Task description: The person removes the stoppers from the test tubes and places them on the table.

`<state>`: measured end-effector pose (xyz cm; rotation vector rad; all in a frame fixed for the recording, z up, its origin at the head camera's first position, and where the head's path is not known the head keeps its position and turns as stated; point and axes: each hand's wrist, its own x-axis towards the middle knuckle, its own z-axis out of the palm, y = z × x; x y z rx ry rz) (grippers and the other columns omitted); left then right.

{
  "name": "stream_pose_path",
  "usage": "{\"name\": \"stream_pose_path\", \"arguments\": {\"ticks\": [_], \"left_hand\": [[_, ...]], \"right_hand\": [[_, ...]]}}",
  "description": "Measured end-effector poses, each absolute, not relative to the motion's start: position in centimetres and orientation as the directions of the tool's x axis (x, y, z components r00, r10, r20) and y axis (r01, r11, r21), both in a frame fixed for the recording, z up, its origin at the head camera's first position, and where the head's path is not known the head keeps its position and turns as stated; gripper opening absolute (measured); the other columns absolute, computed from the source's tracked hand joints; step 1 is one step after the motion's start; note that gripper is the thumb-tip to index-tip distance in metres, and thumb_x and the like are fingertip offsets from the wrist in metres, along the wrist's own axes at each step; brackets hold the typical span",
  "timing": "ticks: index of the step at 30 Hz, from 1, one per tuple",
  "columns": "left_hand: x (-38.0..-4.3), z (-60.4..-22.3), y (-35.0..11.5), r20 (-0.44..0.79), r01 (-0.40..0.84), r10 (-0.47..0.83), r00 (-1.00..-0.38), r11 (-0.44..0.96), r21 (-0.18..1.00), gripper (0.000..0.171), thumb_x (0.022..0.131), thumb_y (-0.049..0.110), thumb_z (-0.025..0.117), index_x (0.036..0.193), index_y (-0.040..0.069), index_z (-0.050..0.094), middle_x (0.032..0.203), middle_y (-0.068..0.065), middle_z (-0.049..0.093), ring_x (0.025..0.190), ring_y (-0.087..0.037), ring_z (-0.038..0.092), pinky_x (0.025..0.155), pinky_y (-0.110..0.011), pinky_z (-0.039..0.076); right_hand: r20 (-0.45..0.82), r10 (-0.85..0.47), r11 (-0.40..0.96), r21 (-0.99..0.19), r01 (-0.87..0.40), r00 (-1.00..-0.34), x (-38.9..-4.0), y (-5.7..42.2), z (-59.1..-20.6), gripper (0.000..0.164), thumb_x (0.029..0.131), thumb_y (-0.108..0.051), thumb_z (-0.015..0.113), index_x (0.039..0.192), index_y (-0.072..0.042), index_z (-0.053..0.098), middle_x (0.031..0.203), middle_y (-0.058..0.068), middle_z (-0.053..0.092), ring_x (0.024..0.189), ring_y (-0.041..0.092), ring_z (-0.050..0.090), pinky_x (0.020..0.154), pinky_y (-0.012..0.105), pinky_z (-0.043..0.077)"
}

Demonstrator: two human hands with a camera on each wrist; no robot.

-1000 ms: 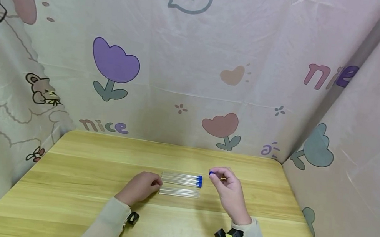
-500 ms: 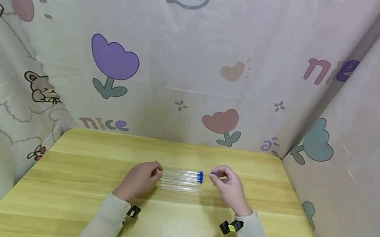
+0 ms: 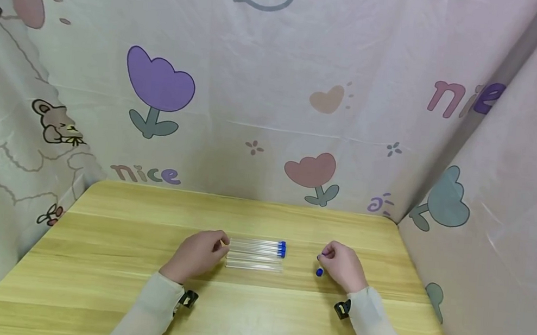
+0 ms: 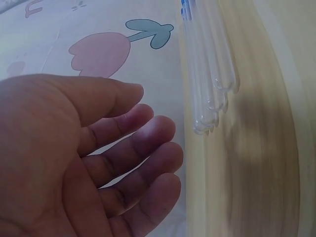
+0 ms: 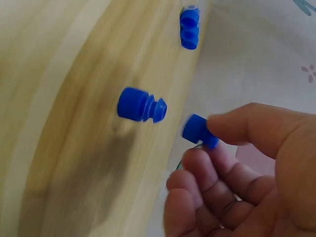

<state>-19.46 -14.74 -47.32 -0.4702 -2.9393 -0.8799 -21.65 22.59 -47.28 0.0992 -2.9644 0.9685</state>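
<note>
Several clear test tubes (image 3: pixel 255 248) lie side by side on the table. Blue stoppers (image 3: pixel 281 249) close the right ends of those at the back, while the nearer ones have bare ends. My left hand (image 3: pixel 196 256) is beside the tubes' left ends; the left wrist view shows its fingers loosely bent with nothing between them, apart from the rounded tube bottoms (image 4: pixel 224 84). To the right of the tubes, my right hand (image 3: pixel 345 267) pinches a blue stopper (image 5: pixel 194 128) between thumb and fingers. A second loose blue stopper (image 5: pixel 132 103), with a ribbed stem, is on the table just below that hand.
The wooden table (image 3: pixel 243 317) ends at the back against a hanging cloth (image 3: pixel 237 88) printed with flowers. More of this cloth hangs along the left and right sides.
My left hand has shifted back slightly, and the gap between the tubes has closed. My right hand has moved right, away from the tubes; a loose stopper now shows under it.
</note>
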Motion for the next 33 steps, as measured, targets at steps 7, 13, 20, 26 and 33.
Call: {"name": "stream_pose_path", "arguments": {"ticks": [7,13,20,26,33], "left_hand": [[-19.4,-47.4,-14.9,0.128,0.307,0.283,-0.951,0.792,0.528,0.013,0.101,0.019,0.067,0.109,0.011,0.073,0.069,0.01,0.054,0.058,-0.008,0.046,0.055,-0.027,0.039],[-19.5,-47.1,-14.8,0.102,0.284,0.273,-0.957,0.792,0.54,0.014,0.102,0.02,0.067,0.11,0.011,0.073,0.073,0.01,0.057,0.061,-0.009,0.049,0.057,-0.029,0.043],[-19.6,-47.2,-14.8,0.094,0.275,0.267,-0.959,0.798,0.536,0.01,0.101,0.02,0.068,0.107,0.013,0.073,0.074,0.011,0.058,0.063,-0.009,0.05,0.06,-0.03,0.044],[-19.6,-47.3,-14.9,0.089,0.268,0.262,-0.961,0.8,0.537,0.009,0.101,0.021,0.068,0.105,0.015,0.073,0.073,0.011,0.058,0.063,-0.009,0.049,0.06,-0.03,0.044],[-19.5,-47.1,-15.0,0.085,0.265,0.26,-0.962,0.803,0.535,0.008,0.101,0.021,0.067,0.103,0.017,0.073,0.072,0.011,0.057,0.062,-0.009,0.049,0.06,-0.03,0.044]], "right_hand": [[-0.054,-0.042,0.833,-0.553,-0.006,-0.998,-21.8,22.6,-47.2,0.016,0.092,-0.022,0.076,0.085,-0.011,0.066,0.08,0.0,0.064,0.07,0.017,0.054,0.065,0.032,0.044],[-0.085,-0.036,0.849,-0.528,0.014,-0.996,-22.0,22.4,-47.3,0.02,0.092,-0.024,0.076,0.081,-0.012,0.065,0.077,0.0,0.062,0.066,0.017,0.053,0.059,0.031,0.04],[-0.126,-0.035,0.843,-0.537,0.038,-0.991,-22.5,22.5,-47.8,0.022,0.091,-0.025,0.076,0.077,-0.013,0.064,0.072,0.001,0.06,0.062,0.017,0.051,0.056,0.031,0.038],[-0.161,-0.042,0.836,-0.546,0.054,-0.986,-22.6,22.6,-48.0,0.023,0.091,-0.025,0.076,0.077,-0.012,0.063,0.072,0.002,0.06,0.062,0.018,0.051,0.056,0.031,0.038],[-0.18,-0.058,0.836,-0.546,0.051,-0.982,-22.7,22.8,-48.1,0.027,0.093,-0.031,0.075,0.078,-0.013,0.062,0.072,0.002,0.059,0.062,0.018,0.05,0.056,0.031,0.037]]}}
